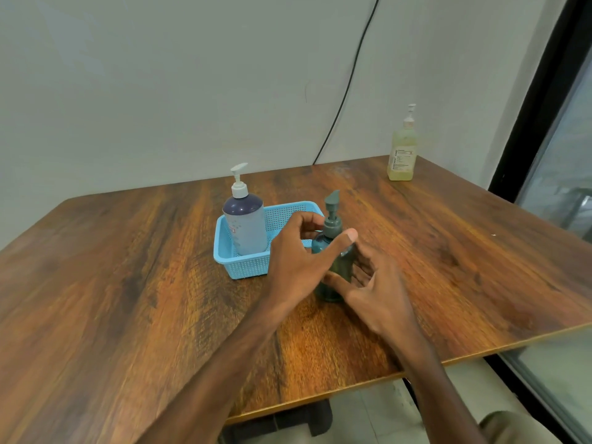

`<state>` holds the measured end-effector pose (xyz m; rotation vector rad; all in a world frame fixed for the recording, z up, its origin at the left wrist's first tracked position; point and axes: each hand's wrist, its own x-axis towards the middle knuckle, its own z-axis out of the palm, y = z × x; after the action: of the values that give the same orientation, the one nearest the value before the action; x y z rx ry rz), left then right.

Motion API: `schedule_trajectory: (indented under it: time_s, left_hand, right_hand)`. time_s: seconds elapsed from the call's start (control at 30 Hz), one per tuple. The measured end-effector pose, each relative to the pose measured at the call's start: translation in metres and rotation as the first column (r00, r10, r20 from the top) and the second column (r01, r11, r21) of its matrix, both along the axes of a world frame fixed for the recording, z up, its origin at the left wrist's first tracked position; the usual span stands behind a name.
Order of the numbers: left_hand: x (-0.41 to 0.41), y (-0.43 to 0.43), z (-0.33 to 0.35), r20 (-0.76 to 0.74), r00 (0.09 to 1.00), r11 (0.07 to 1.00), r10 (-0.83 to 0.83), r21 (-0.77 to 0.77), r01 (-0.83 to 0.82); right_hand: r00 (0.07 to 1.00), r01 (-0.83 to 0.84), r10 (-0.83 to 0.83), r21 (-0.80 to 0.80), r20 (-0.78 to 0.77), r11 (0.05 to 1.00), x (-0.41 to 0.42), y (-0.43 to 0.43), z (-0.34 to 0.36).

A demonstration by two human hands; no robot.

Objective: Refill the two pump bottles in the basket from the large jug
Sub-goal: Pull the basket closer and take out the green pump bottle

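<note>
A wooden table [128, 283] fills the lower frame under a pale wall [160, 75]; near the centre sits a blue basket [246, 267], and in its left part a grey-blue bottle [245, 229] with a white pump stands upright; just right of the basket, out on the table, a dark teal bottle [333, 267] stands upright, its pump nozzle pointing up and right; the left hand [298, 254] comes in from the lower centre, fingers curled round the teal bottle's neck below the pump, thumb stretched across its front; the right hand [378, 293] comes in from the lower right, fingers spread loosely about the bottle's lower body, and whether they press on it I cannot tell; in the upper right, near the table's far corner, a yellow jug [402, 155] with a pump stands well apart from the rest; a black cable [349, 81] runs down the wall behind the table.
</note>
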<state>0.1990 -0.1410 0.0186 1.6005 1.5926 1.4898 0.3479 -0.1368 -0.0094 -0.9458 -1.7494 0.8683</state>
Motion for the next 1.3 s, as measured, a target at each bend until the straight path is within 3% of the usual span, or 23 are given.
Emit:
schedule_trajectory:
  time_s: [0.13,0.23,0.4,0.6,0.9,1.17,1.3]
  left_hand:
    - [-0.003,-0.003,-0.005,-0.163,0.980,0.989,-0.113,-0.116,0.095]
    - [-0.010,-0.007,-0.009,-0.239,0.966,0.993,-0.099,-0.083,0.081]
    - [-0.009,-0.008,-0.009,-0.268,0.961,0.997,-0.069,-0.037,0.061]
    - [-0.007,-0.008,-0.010,-0.266,0.962,0.999,-0.054,-0.014,0.053]
    - [-0.007,-0.006,-0.012,-0.240,0.969,0.997,-0.066,-0.043,0.058]
    - [-0.007,-0.005,-0.010,-0.236,0.966,0.992,-0.106,-0.087,0.088]
    - [-0.007,-0.004,-0.010,-0.243,0.964,0.990,-0.113,-0.111,0.088]
  right_hand:
    - [1.000,-0.018,0.018,0.031,0.007,0.999,0.002,0.000,0.002]
    - [0.997,-0.075,0.076,-0.027,0.017,0.997,0.004,0.001,0.002]
    - [0.945,-0.182,0.224,-0.187,0.239,0.965,0.034,0.010,0.021]
    - [1.000,0.016,-0.017,0.046,0.019,0.999,0.026,0.006,0.066]
    - [0.962,0.078,-0.125,0.193,0.244,0.978,-0.002,0.015,0.081]
    - [0.970,0.238,-0.205,0.331,-0.132,0.913,0.003,0.019,0.159]
    - [0.953,0.301,-0.262,0.395,-0.151,0.868,0.009,0.025,0.197]
